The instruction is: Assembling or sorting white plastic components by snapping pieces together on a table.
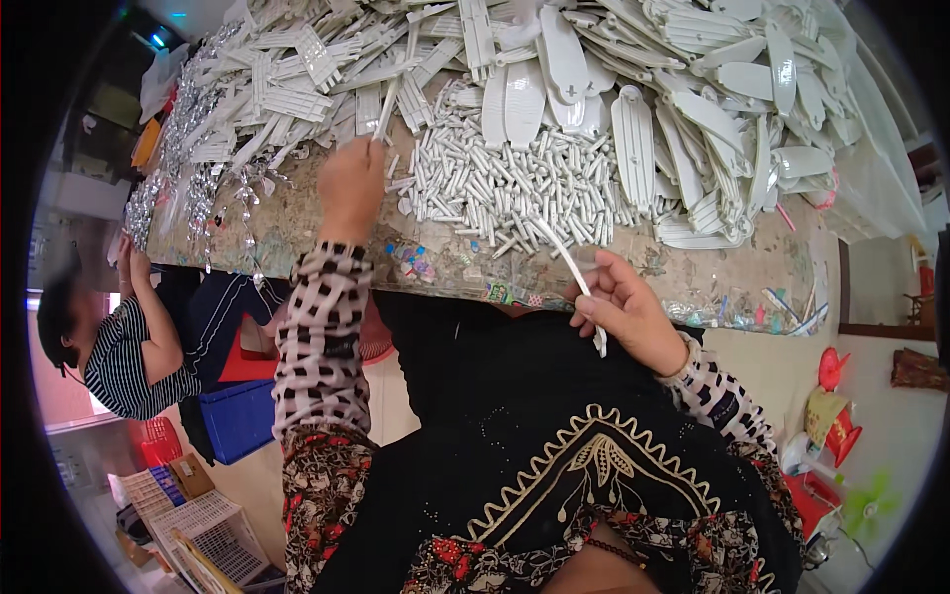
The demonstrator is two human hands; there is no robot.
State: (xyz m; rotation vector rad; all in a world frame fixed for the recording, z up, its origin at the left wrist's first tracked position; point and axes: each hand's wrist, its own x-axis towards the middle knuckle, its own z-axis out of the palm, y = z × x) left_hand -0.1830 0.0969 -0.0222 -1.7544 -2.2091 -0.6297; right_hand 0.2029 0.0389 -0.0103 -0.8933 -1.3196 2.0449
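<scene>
My left hand (351,188) is closed at the table's near-left part, its fingers gripping the near end of a thin white plastic piece (387,107) that points away toward a heap of ribbed white pieces. My right hand (625,309) hovers at the front edge with thumb and fingers pinching a curved white plastic piece (569,259), seen edge-on and slanting. Its far end reaches over a pile of short white-grey cylindrical pins (515,188). Between the hands lie these pins, with flat rounded white plastic pieces (522,102) just behind them.
Ribbed white plastic pieces (287,89) heap up at the far left; long oval ones (712,129) pile at the right. Silver foil strips (203,178) hang over the left edge of the worn table (445,259). Another person (139,371) in a striped top sits at the left, near a blue crate (237,421).
</scene>
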